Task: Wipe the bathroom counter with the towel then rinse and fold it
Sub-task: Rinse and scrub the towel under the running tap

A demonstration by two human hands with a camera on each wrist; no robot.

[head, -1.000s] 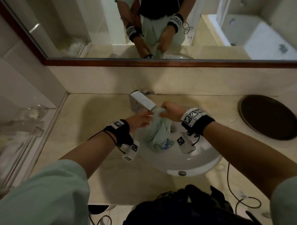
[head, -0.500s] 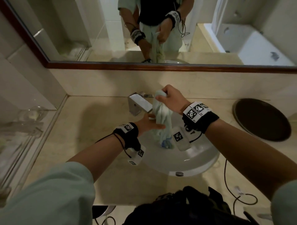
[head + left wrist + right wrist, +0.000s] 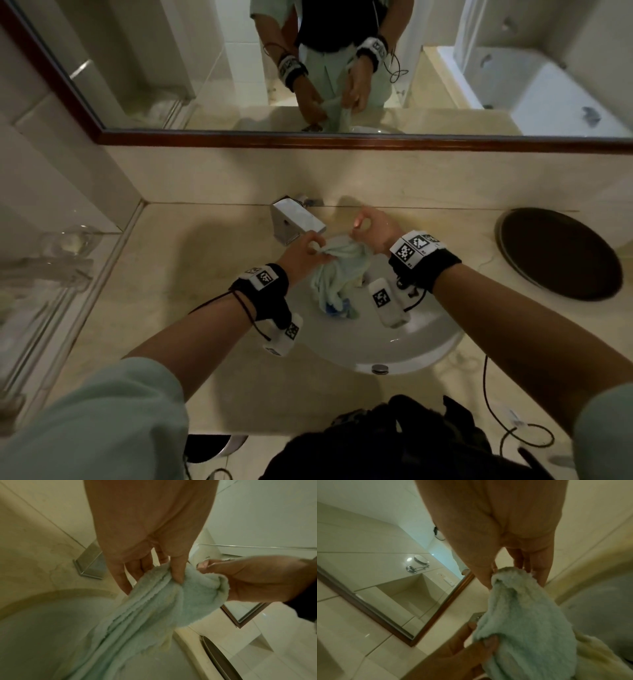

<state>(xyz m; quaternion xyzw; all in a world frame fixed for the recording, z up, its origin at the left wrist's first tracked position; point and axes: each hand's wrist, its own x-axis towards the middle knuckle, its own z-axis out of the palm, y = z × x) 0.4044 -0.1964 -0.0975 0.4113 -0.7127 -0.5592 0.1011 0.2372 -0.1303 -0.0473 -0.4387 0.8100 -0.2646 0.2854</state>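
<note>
Over sink (image 3: 404, 346), towel (image 3: 337, 274) hanging lengthwise from both hands.

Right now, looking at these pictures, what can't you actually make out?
- Sink drain, head view: the hanging towel and the wrist cameras cover the bowl's middle.
- Water from the faucet: none discernible; the left hand hides the spout's end.
- The towel's lower end: cut off by the frame edge in both wrist views.
- Right hand grip, right wrist view: fingertips buried in the towel.
- Glass items at far left, head view: too blurred to name.
</note>
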